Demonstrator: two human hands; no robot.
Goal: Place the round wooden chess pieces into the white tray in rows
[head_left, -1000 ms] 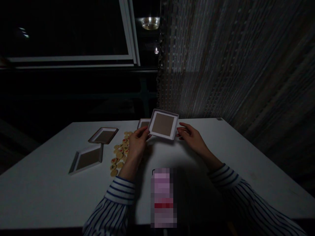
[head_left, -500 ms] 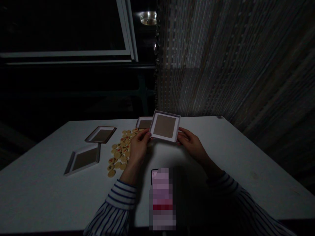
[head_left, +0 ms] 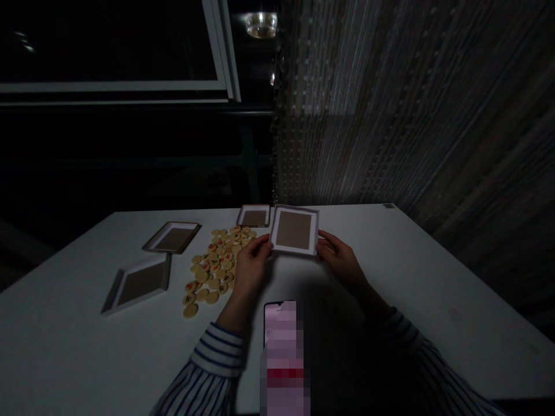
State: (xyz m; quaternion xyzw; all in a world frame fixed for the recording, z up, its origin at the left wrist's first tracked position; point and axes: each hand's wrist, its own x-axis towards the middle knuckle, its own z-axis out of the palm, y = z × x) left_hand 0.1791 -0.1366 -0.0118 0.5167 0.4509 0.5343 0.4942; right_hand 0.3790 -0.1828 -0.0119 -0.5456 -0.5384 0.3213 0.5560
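Note:
Between my two hands is a shallow white box half with a grey-brown panel inside, its open side facing me. My left hand grips its lower left corner between thumb and fingers. At the lower right corner, my right hand pinches the edge. Just left of my left hand lies a loose spread of round wooden xiangqi pieces, some with red marks and some with dark ones. A similar shallow box half lies behind them, close to the held one.
Two more shallow box halves, one brown-edged and one white, lie on the left of the white table. A phone, partly pixelated, is in front of me. A strand curtain hangs behind the table's right side.
Both hands have brought the box half slightly lower and to the right, levelling its tilt. More of the box half behind it and of the pieces now shows. My view has shifted a little.

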